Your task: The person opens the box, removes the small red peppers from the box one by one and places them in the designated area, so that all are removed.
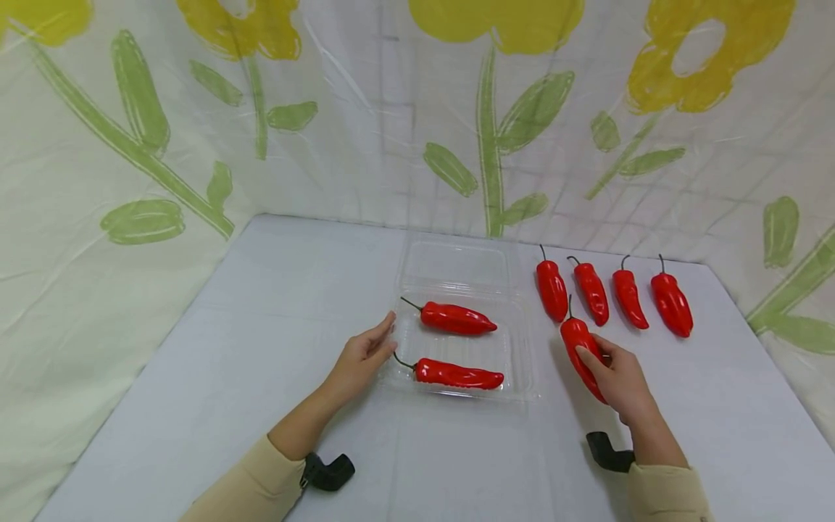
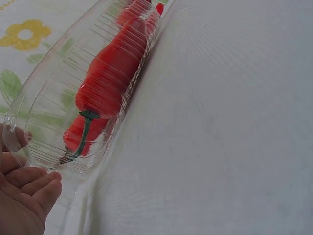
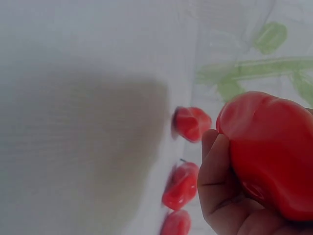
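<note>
On the white table, to the right of the clear plastic clamshell container, a red chili pepper is gripped by the curled fingers of the right hand. The container's left edge is touched by the relaxed, straight fingers of the left hand, and two red peppers are contained in its tray. Four further peppers are laid in a row just behind the right hand, before a flower-printed backdrop.

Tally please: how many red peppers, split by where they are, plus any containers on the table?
Peppers in the clear tray: 2
Peppers in a row on the table: 4
Pepper held in the right hand: 1
Clear tray: 1
Total: 7 peppers, 8 things
</note>
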{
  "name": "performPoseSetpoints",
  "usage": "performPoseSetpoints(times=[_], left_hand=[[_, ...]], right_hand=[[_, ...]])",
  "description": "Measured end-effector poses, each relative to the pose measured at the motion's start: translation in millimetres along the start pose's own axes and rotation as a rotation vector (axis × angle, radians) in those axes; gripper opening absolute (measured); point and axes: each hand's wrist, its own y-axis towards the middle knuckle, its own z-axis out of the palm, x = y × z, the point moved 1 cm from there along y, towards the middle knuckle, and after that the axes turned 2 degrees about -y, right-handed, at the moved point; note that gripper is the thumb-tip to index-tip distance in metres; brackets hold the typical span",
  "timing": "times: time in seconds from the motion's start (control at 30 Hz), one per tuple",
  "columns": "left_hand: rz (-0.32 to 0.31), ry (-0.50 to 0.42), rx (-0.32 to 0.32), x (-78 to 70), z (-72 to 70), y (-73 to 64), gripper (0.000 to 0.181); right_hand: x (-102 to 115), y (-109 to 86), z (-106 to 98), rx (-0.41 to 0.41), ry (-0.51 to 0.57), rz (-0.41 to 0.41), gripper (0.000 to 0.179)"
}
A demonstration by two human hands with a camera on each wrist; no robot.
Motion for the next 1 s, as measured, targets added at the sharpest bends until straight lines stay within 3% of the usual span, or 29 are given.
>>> performPoseSetpoints(times=[0.57, 0.77, 1.0], left_hand=[[-0.006, 0.000, -0.005, -0.6, 1.0, 0.4, 0.052], [-0.015, 0.001, -0.001, -1.2, -0.2, 0.5, 0.052], [-0.011, 0.008, -0.001, 0.7, -0.1, 1.0, 0.052]], right_hand=[[-12.8, -7.9, 11.4, 0.021, -0.036, 0.014, 0.077], [-14.1, -9.9, 12.2, 0.029, -0.010, 0.053, 0.079], [-15.7, -10.5, 14.6, 0.031, -0.027, 0.036, 0.075]])
